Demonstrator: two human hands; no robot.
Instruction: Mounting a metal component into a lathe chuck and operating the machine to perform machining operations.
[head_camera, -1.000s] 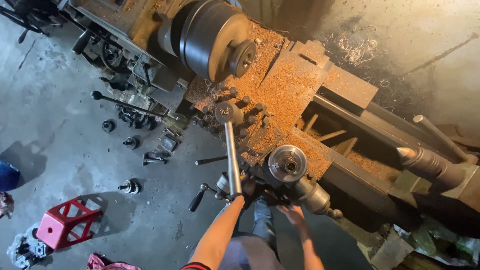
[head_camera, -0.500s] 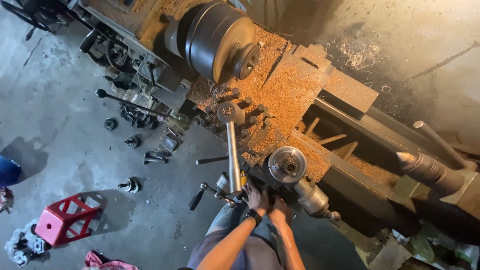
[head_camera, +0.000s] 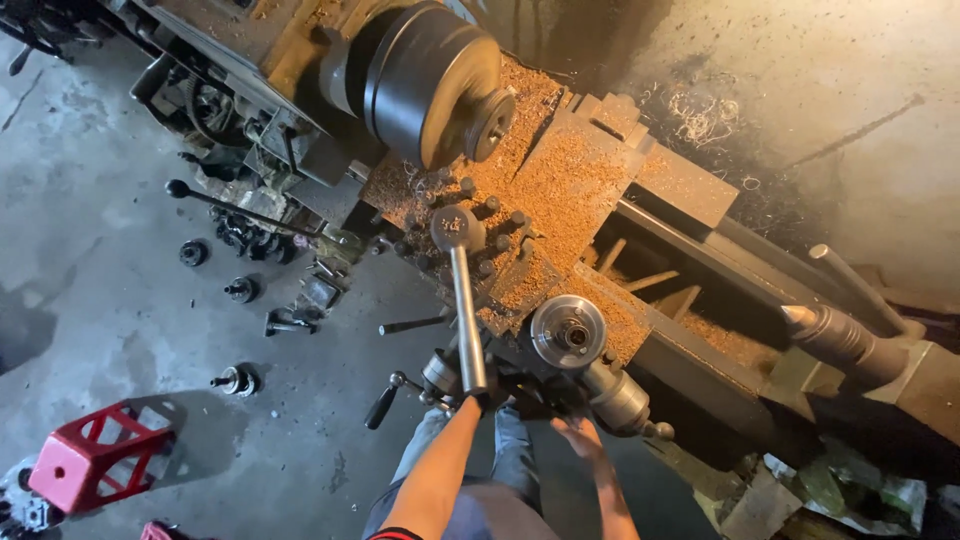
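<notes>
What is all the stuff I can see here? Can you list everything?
lathe: one, dark metal, fills the upper right, covered in orange-brown chips
chuck: one, black, round, top centre
long wrench handle: one, silver, on the tool post
handwheel: one, shiny, front of the carriage
tailstock: one, grey, pointed, right
red stand: one, floor, lower left
small metal parts: several, dark, scattered on the floor
left hand: grips the wrench handle's end
right hand: under the handwheel, by a crank

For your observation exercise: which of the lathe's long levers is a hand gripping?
The long silver wrench handle on the tool post, gripped by the left hand; the black ball-ended lever stands untouched.
</notes>
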